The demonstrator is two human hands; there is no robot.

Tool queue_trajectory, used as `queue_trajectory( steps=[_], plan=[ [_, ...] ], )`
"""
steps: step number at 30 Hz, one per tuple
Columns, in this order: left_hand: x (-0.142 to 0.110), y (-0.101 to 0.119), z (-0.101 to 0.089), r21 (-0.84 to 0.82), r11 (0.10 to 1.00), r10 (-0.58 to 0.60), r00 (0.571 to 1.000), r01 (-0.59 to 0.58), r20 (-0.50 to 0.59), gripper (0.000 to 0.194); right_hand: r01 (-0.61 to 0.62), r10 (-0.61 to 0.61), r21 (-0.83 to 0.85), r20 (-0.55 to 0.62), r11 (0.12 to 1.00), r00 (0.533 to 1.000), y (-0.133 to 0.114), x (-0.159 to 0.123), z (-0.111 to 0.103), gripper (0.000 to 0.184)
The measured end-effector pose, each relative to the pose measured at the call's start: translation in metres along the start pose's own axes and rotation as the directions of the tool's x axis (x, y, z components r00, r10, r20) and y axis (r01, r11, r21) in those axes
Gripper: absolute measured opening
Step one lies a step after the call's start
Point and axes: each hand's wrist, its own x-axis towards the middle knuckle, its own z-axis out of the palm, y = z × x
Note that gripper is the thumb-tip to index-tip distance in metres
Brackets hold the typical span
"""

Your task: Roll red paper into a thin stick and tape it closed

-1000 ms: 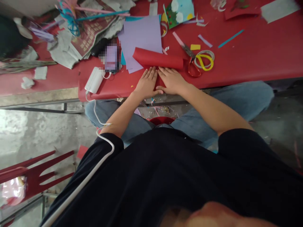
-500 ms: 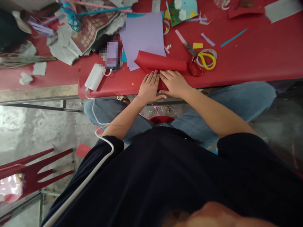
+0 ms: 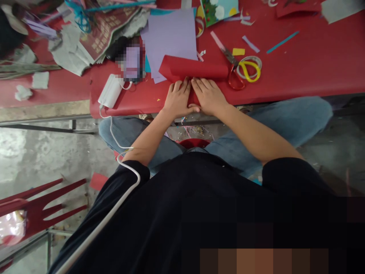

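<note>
Red paper (image 3: 196, 68) lies on the red-covered table (image 3: 308, 72) straight out at twelve o'clock from the person, its far part curled up into a loose roll and its near edge under the fingertips. The left hand (image 3: 177, 99) and right hand (image 3: 209, 97) press down side by side at the roll's six o'clock, both spread fairly flat with fingers out, gripping nothing, thumbs close together. From the roll, purple sheets (image 3: 172, 36) sit around eleven o'clock, scissors (image 3: 232, 61) near three, and a white power bank (image 3: 110, 91) between eight and nine.
</note>
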Motion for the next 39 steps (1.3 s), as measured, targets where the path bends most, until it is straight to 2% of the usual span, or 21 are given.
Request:
queue_trajectory(
  steps=[4,14,18,23,29,33,39],
  plan=[
    [0.002,0.002,-0.001,-0.054,0.999,-0.004,1.000,0.005,0.021,0.130,0.017,-0.017,0.002,-0.003,1.000,1.000,-0.001,-0.002,0.003,0.092],
    [-0.005,0.009,0.005,-0.027,1.000,-0.007,1.000,0.008,0.027,0.126,0.009,-0.015,0.094,0.063,0.996,0.998,0.014,0.017,0.002,0.118],
    [0.000,0.007,0.006,-0.013,1.000,-0.018,1.000,0.018,0.016,0.131,-0.006,0.002,0.081,0.049,0.997,0.999,0.015,0.018,0.004,0.117],
    [0.010,0.001,0.002,-0.040,0.998,-0.045,0.997,0.047,0.065,0.139,-0.021,0.016,0.081,0.052,0.997,0.999,0.014,0.017,0.005,0.111],
    [0.017,-0.006,0.002,-0.125,0.991,-0.048,0.998,0.051,0.034,0.132,-0.030,0.023,0.104,0.065,0.994,0.998,0.019,0.023,0.005,0.113],
    [0.013,-0.002,0.002,-0.121,0.991,-0.056,0.998,0.056,0.001,0.125,-0.006,-0.002,0.126,0.056,0.992,0.998,0.025,0.030,0.006,0.115],
    [0.015,-0.003,0.003,-0.092,0.995,-0.046,0.998,0.049,0.042,0.136,-0.028,0.019,0.099,0.100,0.995,0.995,0.023,0.034,0.002,0.118]
  ],
)
